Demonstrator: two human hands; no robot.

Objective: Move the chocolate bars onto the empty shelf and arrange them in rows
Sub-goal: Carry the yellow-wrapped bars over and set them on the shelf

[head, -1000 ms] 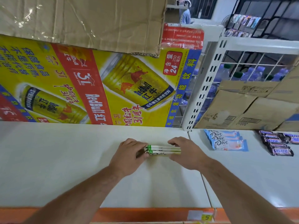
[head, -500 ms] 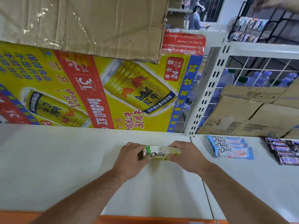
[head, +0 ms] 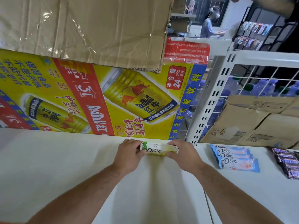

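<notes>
Head view: both hands, left hand [head: 129, 153] and right hand [head: 184, 153], clamped on the chocolate bars [head: 157, 149], have slid them toward frame centre, nearly placed on the shelf [head: 64, 159].

White shelf [head: 53, 167] lies bare leftward; Red Bull carton [head: 97, 101] walls the back.

Bright, soft shadows, edges warped, perhaps blurred

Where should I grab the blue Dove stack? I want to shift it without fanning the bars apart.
Pinch the blue Dove bars by their two short ends, one hand from each side. They lie flat, overlapped like shingles, so squeezing endwise should keep them together, as both hands do with the green Dove bars.
</notes>
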